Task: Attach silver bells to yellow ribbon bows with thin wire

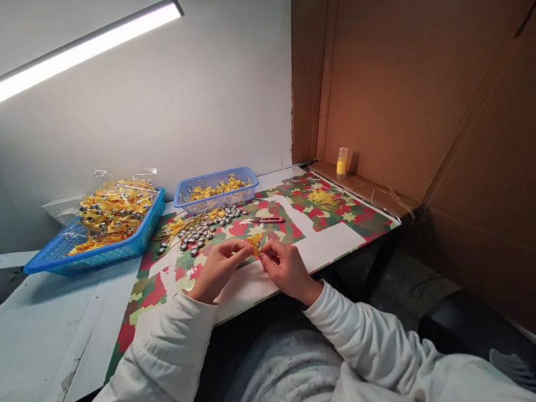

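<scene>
Near the table's front edge, my two hands meet at a small yellow ribbon bow [254,243]. My left hand [224,263] pinches its left side between thumb and fingertips. From the right, my right hand [284,265] is closed on the bow's lower side, fingertips pressed together. Fingers cover part of the bow, and its finer details are too small to make out. Just beyond my hands lie several small silver bells [197,240] with yellow cords [182,226]. A pair of thread snips [268,219] with reddish handles rests behind the bow.
A blue basket [152,227] heaped with yellow bows and silver bells stands left. Behind is a smaller blue basket [218,198] of yellow pieces. Yellow thread scraps [323,199] and a yellow spool [341,161] lie right, beside a tall cardboard wall [429,72]. A lamp [68,56] hangs above.
</scene>
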### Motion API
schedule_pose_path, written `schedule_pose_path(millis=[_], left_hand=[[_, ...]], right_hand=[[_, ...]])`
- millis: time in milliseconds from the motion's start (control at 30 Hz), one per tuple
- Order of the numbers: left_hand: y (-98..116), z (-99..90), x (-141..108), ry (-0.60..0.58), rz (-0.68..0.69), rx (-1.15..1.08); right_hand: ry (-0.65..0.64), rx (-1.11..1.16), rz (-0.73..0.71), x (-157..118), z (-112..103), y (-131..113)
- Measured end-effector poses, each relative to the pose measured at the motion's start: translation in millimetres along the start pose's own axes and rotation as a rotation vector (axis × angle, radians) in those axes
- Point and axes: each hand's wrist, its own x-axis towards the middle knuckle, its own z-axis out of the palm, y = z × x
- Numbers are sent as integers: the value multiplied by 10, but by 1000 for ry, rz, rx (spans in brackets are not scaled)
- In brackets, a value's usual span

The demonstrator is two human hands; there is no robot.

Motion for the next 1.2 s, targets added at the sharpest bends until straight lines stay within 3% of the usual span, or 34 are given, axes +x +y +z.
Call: schedule_pose_path(millis=[700, 1200], left_hand=[[-133, 0, 71, 22, -179, -232], [-178, -4, 79, -9, -165, -239]], right_hand=[[-4, 42, 22, -8, -11, 7], [-19, 79, 40, -2, -19, -8]])
